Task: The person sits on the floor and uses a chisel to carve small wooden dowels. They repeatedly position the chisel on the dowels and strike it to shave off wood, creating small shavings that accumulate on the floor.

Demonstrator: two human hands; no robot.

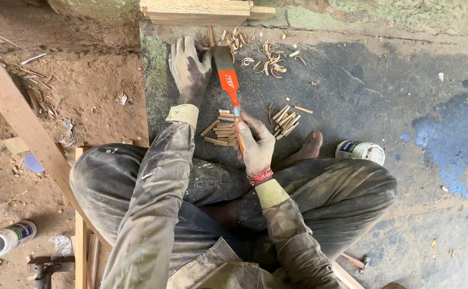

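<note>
- We are gripping the orange chisel with our right hand, fingers wrapped tight around its handle.
- Our left hand is lying on the floor, fingers spread flat, just beside the blade.
- Small wood pegs are lying piled between our hands; curled shavings are lying near the blade.

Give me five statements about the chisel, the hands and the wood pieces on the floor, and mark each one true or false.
1. The right hand grips the handle of the orange chisel. True.
2. The left hand holds a hammer. False: it rests flat on the floor beside the chisel blade.
3. Two piles of small wooden sticks lie near the right hand. True.
4. The white container stands upright. False: it lies on its side near the bare foot.
5. Curled wood shavings lie beyond the chisel. True.
</note>
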